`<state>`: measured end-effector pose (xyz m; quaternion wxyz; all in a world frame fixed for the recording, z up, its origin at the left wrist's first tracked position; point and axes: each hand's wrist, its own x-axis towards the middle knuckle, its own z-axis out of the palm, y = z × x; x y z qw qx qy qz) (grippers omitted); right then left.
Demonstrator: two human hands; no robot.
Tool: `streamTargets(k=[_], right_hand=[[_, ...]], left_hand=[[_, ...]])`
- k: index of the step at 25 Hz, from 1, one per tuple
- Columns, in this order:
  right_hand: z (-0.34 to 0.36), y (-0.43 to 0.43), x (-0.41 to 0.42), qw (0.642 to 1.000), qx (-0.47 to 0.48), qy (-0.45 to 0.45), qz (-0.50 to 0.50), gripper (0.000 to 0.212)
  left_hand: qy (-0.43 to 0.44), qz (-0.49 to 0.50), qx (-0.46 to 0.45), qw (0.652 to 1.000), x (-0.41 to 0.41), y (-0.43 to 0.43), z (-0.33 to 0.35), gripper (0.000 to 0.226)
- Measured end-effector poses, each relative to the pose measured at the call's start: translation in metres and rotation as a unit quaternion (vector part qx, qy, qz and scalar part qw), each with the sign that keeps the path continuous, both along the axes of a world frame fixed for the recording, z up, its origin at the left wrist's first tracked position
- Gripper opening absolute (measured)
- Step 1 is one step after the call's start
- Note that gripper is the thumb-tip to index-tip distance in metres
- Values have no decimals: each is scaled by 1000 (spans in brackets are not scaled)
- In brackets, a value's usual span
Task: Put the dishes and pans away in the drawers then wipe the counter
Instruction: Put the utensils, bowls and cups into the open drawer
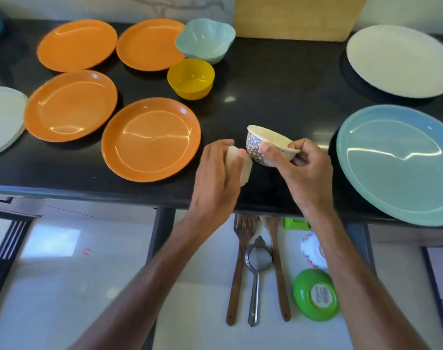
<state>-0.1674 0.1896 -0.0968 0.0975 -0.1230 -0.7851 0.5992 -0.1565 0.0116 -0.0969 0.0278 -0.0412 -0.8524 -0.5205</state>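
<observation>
My right hand (305, 173) grips a small patterned bowl (267, 145) by its rim, tilted, just above the black counter (265, 79). My left hand (216, 178) holds a small white bowl (245, 168) right beside it; most of that bowl is hidden behind my fingers. Several orange plates (150, 140) lie on the counter's left half, with a yellow bowl (190, 79) and a pale blue bowl (205, 40) behind them. Below the counter edge an open drawer (210, 299) holds wooden spatulas (236, 269), a strainer (257, 261), an upturned green bowl (315, 294) and a floral bowl (312, 251).
A large light blue plate (397, 162) sits at the right counter edge, a white plate (399, 59) behind it. A pale plate (3, 117) lies at the far left. A wooden cutting board (296, 16) leans against the back wall.
</observation>
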Motion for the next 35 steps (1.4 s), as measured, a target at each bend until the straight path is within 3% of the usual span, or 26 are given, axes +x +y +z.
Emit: streamTargets(k=[2,4,7,10,15,18,20,22,24,29,31,35], right_hand=[[6,6,28,994,-103,-30,15,47],[10,12,54,985,-155,-62,31,59],[3,17,95,969,-198,-123,82,83],[-10,10,131,945,-261,-153,120,90],[-59,-22,166,876,-418,-224,89,81],[-98,-34,168,843,-447,-295,54,90],[-116,-39,163,837,-439,-323,48,80],[-128,-43,154,851,-396,-341,50,55],[-132,-48,142,876,-326,-351,59,46],[-141,-60,118,920,-112,-364,96,95],[-136,-64,114,927,-9,-352,130,95],[-131,-75,115,932,57,-315,169,87]], left_hand=[[-136,1,175,975,27,0,12,40],[-232,-11,296,926,52,-6,21,41],[-322,-8,359,876,91,-20,14,42],[-358,20,365,859,123,-36,-12,44],[-412,57,218,883,140,-54,-83,57],[-388,116,79,911,124,-55,-127,60],[-350,119,-1,929,107,-57,-145,61],[-298,96,-53,948,92,-61,-158,62],[-250,58,-99,962,86,-67,-169,65],[-141,-6,-222,965,91,-83,-191,79],[-150,0,-272,951,89,-84,-190,83],[-167,-1,-339,926,77,-87,-188,83]])
